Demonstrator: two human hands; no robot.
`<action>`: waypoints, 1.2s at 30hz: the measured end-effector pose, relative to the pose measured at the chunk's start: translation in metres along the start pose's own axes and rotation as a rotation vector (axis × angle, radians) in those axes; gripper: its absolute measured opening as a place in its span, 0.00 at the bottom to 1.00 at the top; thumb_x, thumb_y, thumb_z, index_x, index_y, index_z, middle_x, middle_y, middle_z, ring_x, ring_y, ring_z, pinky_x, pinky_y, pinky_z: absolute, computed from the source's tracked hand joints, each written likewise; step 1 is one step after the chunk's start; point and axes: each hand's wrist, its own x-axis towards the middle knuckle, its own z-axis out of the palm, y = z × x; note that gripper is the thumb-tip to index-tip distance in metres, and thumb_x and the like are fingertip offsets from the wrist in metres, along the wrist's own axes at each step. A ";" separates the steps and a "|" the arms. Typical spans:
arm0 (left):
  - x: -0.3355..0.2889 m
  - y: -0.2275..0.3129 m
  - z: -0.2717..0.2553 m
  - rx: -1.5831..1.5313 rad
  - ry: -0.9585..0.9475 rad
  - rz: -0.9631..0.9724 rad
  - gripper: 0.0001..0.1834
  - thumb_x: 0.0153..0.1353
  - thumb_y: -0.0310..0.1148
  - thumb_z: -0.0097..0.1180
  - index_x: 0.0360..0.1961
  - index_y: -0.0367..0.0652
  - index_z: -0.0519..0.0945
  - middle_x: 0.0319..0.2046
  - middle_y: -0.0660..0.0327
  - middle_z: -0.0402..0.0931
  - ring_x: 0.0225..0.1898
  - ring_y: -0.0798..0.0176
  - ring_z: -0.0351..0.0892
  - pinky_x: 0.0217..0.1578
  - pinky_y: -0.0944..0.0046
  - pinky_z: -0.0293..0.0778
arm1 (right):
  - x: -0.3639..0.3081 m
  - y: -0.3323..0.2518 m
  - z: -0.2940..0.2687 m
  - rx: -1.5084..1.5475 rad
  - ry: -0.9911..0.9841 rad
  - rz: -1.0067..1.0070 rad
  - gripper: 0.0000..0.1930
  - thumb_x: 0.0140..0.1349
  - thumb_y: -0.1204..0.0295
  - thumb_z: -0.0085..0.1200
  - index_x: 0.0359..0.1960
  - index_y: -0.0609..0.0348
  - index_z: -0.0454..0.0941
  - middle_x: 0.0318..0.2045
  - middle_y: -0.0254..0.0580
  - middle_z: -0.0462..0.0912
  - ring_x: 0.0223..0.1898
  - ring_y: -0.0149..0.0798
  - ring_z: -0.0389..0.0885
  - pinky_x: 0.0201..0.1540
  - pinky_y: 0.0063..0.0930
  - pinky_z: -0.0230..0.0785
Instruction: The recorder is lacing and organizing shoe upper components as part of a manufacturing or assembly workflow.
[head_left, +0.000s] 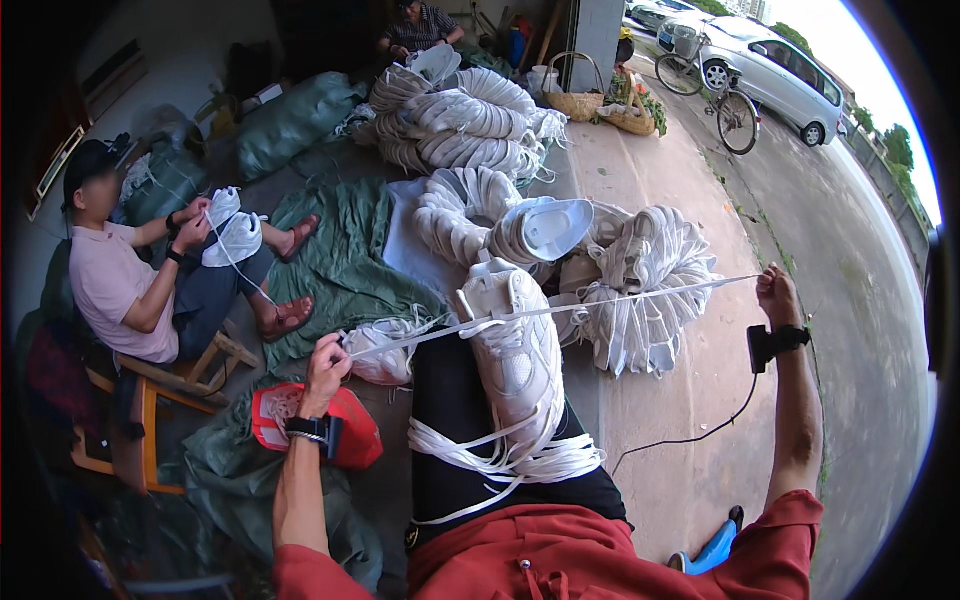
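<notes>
A white shoelace (620,299) is stretched taut in a slanting line across the view. Its left end is pinched in my left hand (325,372), and its right end is gripped in my right hand (776,295), raised out to the side. Midway, the lace crosses the front of a white sneaker (520,375) that lies on my lap with its toe toward me. A bundle of loose white laces (565,462) is draped across my thighs below the shoe. Beneath my left wrist stands a red bag (358,425) with white laces inside.
Ahead lie rings of stacked white shoe uppers (450,215) and a laced bunch (650,300). At the left a seated person (135,265) handles white shoes; another sits at the back. Green cloth (335,265) covers floor. Baskets (575,105), a bicycle and a silver car (770,70) stand beyond.
</notes>
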 end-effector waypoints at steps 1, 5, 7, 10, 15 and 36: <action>-0.007 -0.011 -0.016 0.104 -0.018 0.004 0.03 0.43 0.24 0.56 0.20 0.38 0.73 0.43 0.50 0.71 0.49 0.54 0.69 0.48 0.63 0.63 | -0.003 -0.015 -0.003 -0.016 0.025 -0.040 0.10 0.65 0.72 0.36 0.24 0.51 0.61 0.14 0.26 0.60 0.13 0.22 0.59 0.12 0.14 0.51; -0.010 -0.001 -0.016 0.166 0.065 0.043 0.03 0.44 0.23 0.55 0.21 0.38 0.73 0.38 0.52 0.73 0.48 0.54 0.69 0.49 0.61 0.63 | -0.002 -0.069 -0.042 -0.030 0.015 -0.153 0.10 0.66 0.72 0.36 0.24 0.51 0.61 0.13 0.25 0.57 0.12 0.22 0.56 0.12 0.15 0.47; -0.005 0.005 -0.006 0.195 0.077 0.085 0.03 0.44 0.23 0.54 0.22 0.38 0.72 0.36 0.53 0.74 0.47 0.54 0.70 0.47 0.61 0.64 | -0.001 -0.075 -0.051 -0.053 -0.004 -0.173 0.10 0.66 0.71 0.37 0.24 0.51 0.61 0.13 0.25 0.58 0.12 0.22 0.57 0.12 0.15 0.48; 0.003 0.007 0.023 0.165 0.084 -0.043 0.06 0.45 0.24 0.54 0.27 0.38 0.72 0.33 0.54 0.73 0.39 0.55 0.73 0.40 0.63 0.68 | 0.005 -0.058 -0.051 -0.077 0.168 -0.193 0.10 0.65 0.71 0.37 0.24 0.51 0.62 0.14 0.27 0.60 0.13 0.23 0.58 0.12 0.14 0.49; 0.010 0.133 0.095 0.107 0.048 0.317 0.07 0.46 0.24 0.56 0.29 0.37 0.74 0.26 0.56 0.73 0.31 0.55 0.74 0.34 0.61 0.69 | -0.065 0.077 0.060 -0.494 -0.230 -0.036 0.10 0.60 0.62 0.52 0.29 0.52 0.69 0.16 0.27 0.66 0.16 0.24 0.67 0.18 0.18 0.60; 0.035 0.178 0.144 0.242 -0.072 0.468 0.07 0.42 0.22 0.60 0.24 0.38 0.74 0.29 0.56 0.64 0.33 0.55 0.69 0.34 0.60 0.67 | -0.183 0.220 0.281 -1.567 -1.293 -0.871 0.05 0.52 0.73 0.49 0.28 0.62 0.72 0.26 0.51 0.76 0.30 0.50 0.77 0.31 0.39 0.68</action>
